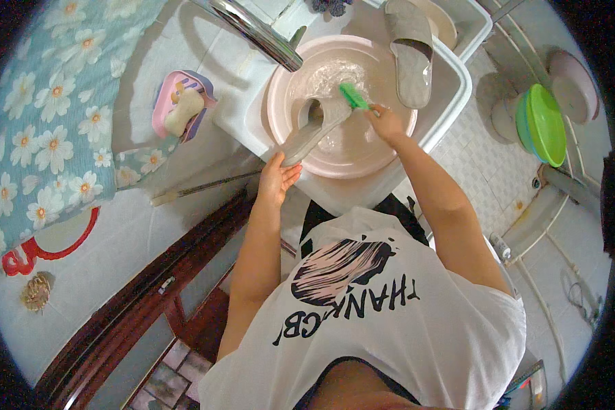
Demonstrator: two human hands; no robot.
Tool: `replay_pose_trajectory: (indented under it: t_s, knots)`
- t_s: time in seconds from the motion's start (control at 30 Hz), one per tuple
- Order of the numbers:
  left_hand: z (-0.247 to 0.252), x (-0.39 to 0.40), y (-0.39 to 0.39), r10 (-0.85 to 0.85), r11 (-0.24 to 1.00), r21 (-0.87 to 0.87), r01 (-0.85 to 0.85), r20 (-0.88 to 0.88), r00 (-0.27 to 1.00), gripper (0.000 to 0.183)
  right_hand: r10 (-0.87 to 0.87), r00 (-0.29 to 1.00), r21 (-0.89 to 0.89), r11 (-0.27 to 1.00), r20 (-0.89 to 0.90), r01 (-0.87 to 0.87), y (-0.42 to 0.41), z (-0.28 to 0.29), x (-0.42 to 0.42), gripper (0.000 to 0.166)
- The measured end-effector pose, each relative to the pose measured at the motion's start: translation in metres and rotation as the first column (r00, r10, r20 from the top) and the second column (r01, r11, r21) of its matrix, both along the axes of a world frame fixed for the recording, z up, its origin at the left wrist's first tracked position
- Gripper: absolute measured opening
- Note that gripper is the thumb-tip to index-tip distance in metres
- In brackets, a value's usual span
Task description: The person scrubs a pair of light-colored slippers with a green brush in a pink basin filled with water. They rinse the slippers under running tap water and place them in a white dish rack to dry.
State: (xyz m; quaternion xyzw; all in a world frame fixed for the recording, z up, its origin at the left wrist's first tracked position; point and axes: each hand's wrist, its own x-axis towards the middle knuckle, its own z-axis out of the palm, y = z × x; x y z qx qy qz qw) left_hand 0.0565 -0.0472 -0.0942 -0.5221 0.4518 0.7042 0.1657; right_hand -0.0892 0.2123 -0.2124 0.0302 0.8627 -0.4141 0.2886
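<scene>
My left hand (279, 178) grips the heel end of a grey slipper (307, 139), which is tilted over a pale pink basin (282, 107) of water. A green scrubbing brush (353, 96) is in my right hand (386, 124), its head beside the slipper's toe end. Whether the bristles touch the slipper is hard to tell. The water (346, 74) is rippled and bright below the faucet. A second grey slipper (414, 72) lies across the basin's right rim, sole end towards me. The basin sits inside a white sink (453, 102).
A chrome faucet (256, 33) reaches over the basin from the upper left. On the left wall are a pink soap dish (160, 110) with a soap bar (184, 113) and a flowered curtain (56, 118). Green basins (548, 128) hang at the right. A dark wooden door frame (148, 277) stands lower left.
</scene>
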Motion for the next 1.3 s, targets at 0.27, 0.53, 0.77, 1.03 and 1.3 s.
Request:
replay_pose_trajectory:
  t_s: [0.27,0.53,0.77,1.03,1.3]
  knots:
    - [0.003,-0.003,0.002,0.095,0.995,0.024,-0.095,0.007,0.995,0.054,0.13,0.985,0.073,0.99,-0.111,-0.123,-0.01,0.055,0.06,0.043]
    - [-0.002,-0.005,-0.004,0.085,0.996,0.033,-0.086,0.031,0.996,0.049,0.194,0.978,0.071,0.979,-0.075,-0.189,-0.021,0.09,0.035,0.044]
    - [0.013,-0.007,0.009,-0.043,0.989,-0.141,0.038,-0.036,0.998,0.05,0.152,0.988,0.245,0.959,-0.024,-0.141,0.005,0.018,0.001,0.045]
    - [0.042,-0.012,0.013,-0.318,0.815,-0.539,0.21,-0.115,0.941,0.06,-0.004,1.0,0.324,0.946,-0.008,0.006,-0.001,-0.015,-0.012,0.048]
    - [0.033,-0.027,0.01,-0.563,0.501,-0.787,0.36,0.02,0.826,0.05,0.313,0.948,-0.293,0.902,-0.063,-0.317,-0.022,0.149,0.05,0.042]
